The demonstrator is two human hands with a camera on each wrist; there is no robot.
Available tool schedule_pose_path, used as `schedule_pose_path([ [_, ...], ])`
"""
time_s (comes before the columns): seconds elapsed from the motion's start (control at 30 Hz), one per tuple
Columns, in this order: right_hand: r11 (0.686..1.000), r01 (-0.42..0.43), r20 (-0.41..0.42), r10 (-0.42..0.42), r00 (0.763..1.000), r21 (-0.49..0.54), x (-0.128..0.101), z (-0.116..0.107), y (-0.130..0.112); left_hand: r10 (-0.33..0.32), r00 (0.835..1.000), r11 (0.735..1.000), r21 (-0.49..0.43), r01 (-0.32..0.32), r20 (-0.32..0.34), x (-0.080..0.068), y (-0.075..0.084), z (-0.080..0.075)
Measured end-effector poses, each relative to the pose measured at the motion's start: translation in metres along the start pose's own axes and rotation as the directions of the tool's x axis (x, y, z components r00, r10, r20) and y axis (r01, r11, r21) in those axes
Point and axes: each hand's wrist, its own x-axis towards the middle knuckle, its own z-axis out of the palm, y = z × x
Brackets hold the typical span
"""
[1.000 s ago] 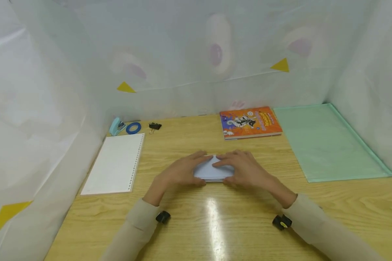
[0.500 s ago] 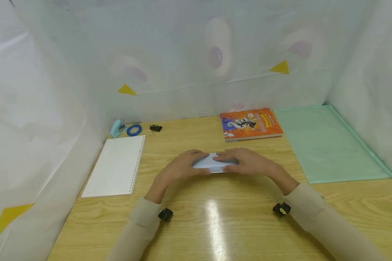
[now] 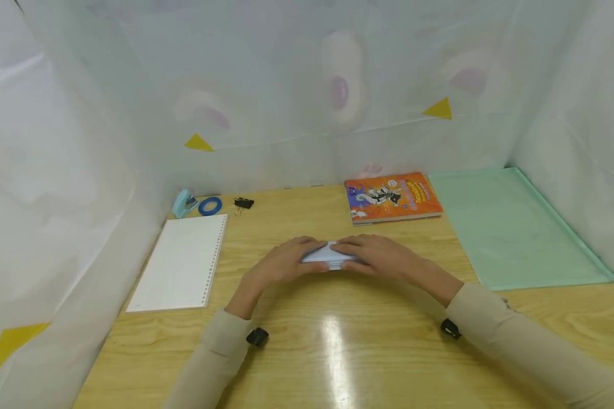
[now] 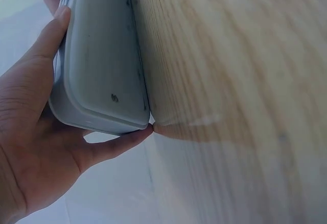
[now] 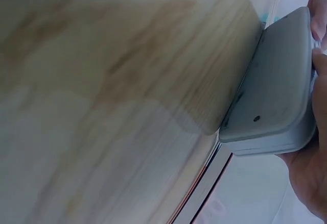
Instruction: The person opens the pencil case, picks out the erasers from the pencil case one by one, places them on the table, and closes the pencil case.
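Observation:
A pale blue-grey hard case (image 3: 334, 251) with rounded corners is at the middle of the table. Both hands grip it, one at each end. My left hand (image 3: 285, 262) has its thumb along the near side and its fingers over the top and far side. On the other end, my right hand (image 3: 389, 258) holds it likewise, the two thumbs close together. In the left wrist view the underside of the case (image 4: 102, 55) faces the camera, tilted, with one long edge at the table; a fingertip touches the wood. The right wrist view shows the same case (image 5: 276, 81) tilted.
An orange book (image 3: 394, 197) lies at the back, beside a pale green glass-like sheet (image 3: 522, 227) on the right. On the left are a punched white paper pad (image 3: 179, 264), a light blue stapler (image 3: 183, 203), a blue tape roll (image 3: 210, 205) and a black binder clip (image 3: 243, 203).
The near side of the case has tipped up, and both hands have shifted slightly away from the body with it. Most recently the right hand has slid a little left along the case.

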Motion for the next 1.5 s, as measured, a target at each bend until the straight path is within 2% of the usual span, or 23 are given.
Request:
schedule_pose_path([
  [0.33, 0.995, 0.036, -0.005, -0.037, 0.999, -0.091, 0.001, 0.002, 0.002, 0.003, 1.0, 1.0, -0.016, -0.003, -0.002, 0.002, -0.003, 0.002],
  [0.63, 0.984, 0.111, -0.049, -0.119, 0.992, -0.141, 0.003, 0.004, 0.002, -0.003, 1.0, 0.999, -0.041, 0.003, 0.008, 0.003, -0.003, -0.001],
  [0.77, 0.985, 0.106, -0.048, -0.114, 0.992, -0.139, 0.004, 0.004, 0.001, -0.003, 1.0, 0.998, -0.059, 0.003, 0.008, 0.002, -0.003, -0.002],
  [0.87, 0.993, 0.071, -0.061, -0.077, 0.995, -0.092, 0.004, 0.004, 0.002, -0.002, 1.0, 0.998, -0.058, 0.003, 0.019, 0.003, -0.002, -0.002],
  [1.0, 0.999, 0.04, -0.08, -0.037, 0.996, 0.031, -0.001, 0.004, 0.006, -0.013, 0.999, 1.0, -0.022, 0.014, 0.036, 0.005, 0.0, -0.002],
  [1.1, 0.988, 0.007, -0.015, -0.005, 1.0, 0.156, -0.009, 0.001, 0.01, -0.032, 0.999, 0.999, 0.027, 0.031, 0.04, 0.004, 0.003, -0.001],
  [1.23, 0.958, -0.091, 0.11, 0.063, 0.992, 0.272, -0.019, -0.007, 0.016, -0.046, 0.998, 0.993, 0.11, 0.041, 0.043, 0.004, 0.008, 0.001],
  [1.3, 0.952, -0.111, 0.133, 0.075, 0.988, 0.286, -0.024, -0.01, 0.017, -0.056, 0.998, 0.987, 0.156, 0.048, 0.043, 0.004, 0.01, 0.004],
  [1.4, 0.962, -0.088, 0.126, 0.056, 0.99, 0.259, -0.03, -0.013, 0.018, -0.075, 0.996, 0.973, 0.222, 0.063, 0.045, 0.005, 0.012, 0.008],
  [1.5, 0.974, -0.064, 0.105, 0.042, 0.994, 0.219, -0.033, -0.014, 0.016, -0.084, 0.996, 0.968, 0.242, 0.071, 0.04, 0.003, 0.015, 0.01],
])
